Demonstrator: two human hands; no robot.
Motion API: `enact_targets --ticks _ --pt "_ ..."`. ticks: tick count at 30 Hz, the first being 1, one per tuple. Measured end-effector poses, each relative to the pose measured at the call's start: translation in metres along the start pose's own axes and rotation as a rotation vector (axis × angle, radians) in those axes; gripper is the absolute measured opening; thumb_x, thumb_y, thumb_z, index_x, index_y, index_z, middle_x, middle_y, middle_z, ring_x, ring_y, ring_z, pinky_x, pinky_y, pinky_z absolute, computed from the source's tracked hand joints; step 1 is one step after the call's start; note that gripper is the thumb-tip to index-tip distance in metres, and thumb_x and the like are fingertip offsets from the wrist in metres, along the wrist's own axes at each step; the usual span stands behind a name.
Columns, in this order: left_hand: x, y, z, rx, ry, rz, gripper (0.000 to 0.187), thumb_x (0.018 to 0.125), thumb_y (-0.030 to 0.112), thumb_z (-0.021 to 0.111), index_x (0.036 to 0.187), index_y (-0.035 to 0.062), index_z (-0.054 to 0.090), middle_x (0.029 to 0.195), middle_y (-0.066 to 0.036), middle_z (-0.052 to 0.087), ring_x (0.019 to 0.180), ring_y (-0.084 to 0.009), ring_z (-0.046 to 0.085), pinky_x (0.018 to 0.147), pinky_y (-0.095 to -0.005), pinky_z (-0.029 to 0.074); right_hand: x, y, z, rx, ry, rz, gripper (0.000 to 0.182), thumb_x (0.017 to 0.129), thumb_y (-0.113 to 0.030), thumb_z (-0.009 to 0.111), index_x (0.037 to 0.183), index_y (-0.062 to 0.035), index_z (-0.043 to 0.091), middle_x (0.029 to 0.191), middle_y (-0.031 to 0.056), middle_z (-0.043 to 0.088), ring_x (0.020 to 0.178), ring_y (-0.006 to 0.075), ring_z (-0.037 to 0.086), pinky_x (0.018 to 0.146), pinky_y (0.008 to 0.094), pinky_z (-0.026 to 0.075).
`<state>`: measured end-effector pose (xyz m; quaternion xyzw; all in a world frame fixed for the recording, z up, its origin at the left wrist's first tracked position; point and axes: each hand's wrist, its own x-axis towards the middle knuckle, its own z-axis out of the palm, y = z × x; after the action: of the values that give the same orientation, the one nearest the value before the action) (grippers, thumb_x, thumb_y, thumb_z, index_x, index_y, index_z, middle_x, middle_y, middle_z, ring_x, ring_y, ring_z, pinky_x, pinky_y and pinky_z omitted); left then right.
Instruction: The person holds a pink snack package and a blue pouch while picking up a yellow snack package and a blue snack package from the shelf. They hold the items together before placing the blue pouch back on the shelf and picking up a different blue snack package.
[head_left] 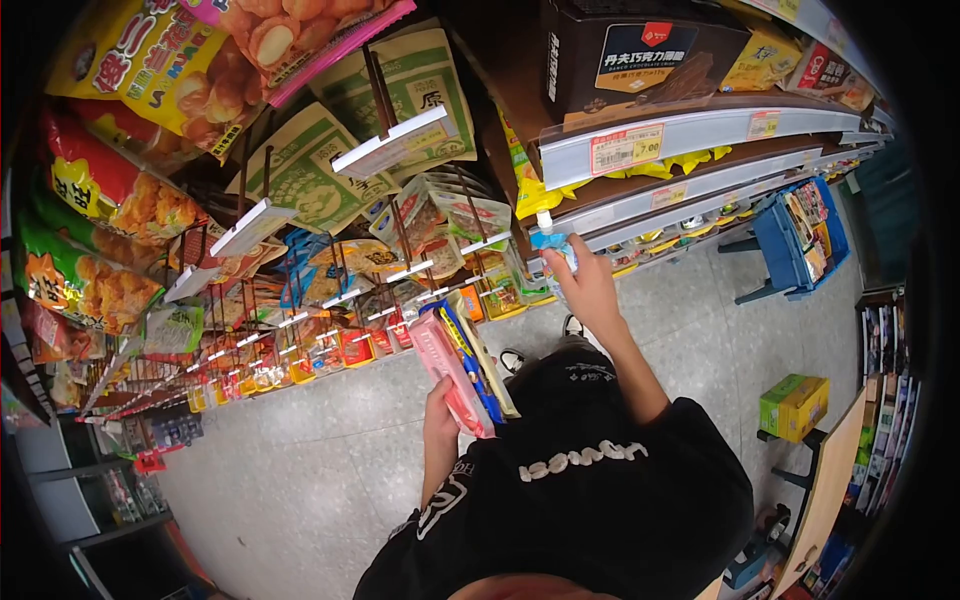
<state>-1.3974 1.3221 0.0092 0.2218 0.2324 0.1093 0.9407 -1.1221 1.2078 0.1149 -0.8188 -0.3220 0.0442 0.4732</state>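
Observation:
My left hand (pixel 440 412) is closed around several flat snack packets held upright side by side. Outermost is a pink packet (pixel 446 372); beside it are a blue and yellow packet (pixel 472 362) and a cream one (pixel 492 366). In front of the shelf ends, my right hand (pixel 588 288) grips a light blue and white spouted pouch (pixel 556 246) with a white cap on top. My fingers hide the pouch's lower part. A yellow packet (pixel 540 192) hangs just above it by the shelf corner.
Hanging snack bags (pixel 125 195) fill hooks on the left. Price-tagged shelves (pixel 690 140) on the right hold a dark chocolate box (pixel 640 60). A blue crate (pixel 785 245) on a stool and a green-yellow carton (pixel 795 405) stand to the right. Grey tiled floor (pixel 300 480) lies below.

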Motion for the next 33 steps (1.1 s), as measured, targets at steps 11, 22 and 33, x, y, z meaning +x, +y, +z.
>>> enact_targets --ticks 11,22,33 --pt "0.018 -0.012 0.021 -0.007 0.029 0.017 0.083 0.084 0.040 0.063 0.145 -0.0017 0.027 0.139 -0.031 0.042 0.128 -0.0413 0.044 0.106 -0.0522 0.039 0.006 0.014 -0.004 0.095 -0.037 -0.043 0.034 0.091 -0.036 0.060 0.095 -0.0015 0.059 0.063 0.0184 0.063 0.059 0.0376 0.063 0.054 0.0453 0.048" --pt "0.045 -0.020 0.059 0.067 0.042 -0.048 0.081 0.083 0.040 0.063 0.145 -0.0001 0.029 0.137 -0.031 0.044 0.126 -0.0414 0.047 0.105 -0.0513 0.040 0.012 0.029 -0.030 -0.006 -0.051 -0.029 0.040 0.092 -0.040 0.058 0.097 0.0001 0.057 0.062 0.0207 0.060 0.060 0.0400 0.062 0.052 0.0473 0.046" --pt "0.061 -0.020 0.075 0.134 -0.014 -0.084 0.082 0.084 0.041 0.063 0.146 0.0024 0.027 0.140 -0.032 0.040 0.129 -0.0423 0.044 0.106 -0.0518 0.038 0.016 0.045 -0.046 0.012 -0.048 0.018 0.036 0.091 -0.037 0.061 0.097 -0.0022 0.056 0.067 0.0179 0.064 0.065 0.0384 0.064 0.056 0.0448 0.047"
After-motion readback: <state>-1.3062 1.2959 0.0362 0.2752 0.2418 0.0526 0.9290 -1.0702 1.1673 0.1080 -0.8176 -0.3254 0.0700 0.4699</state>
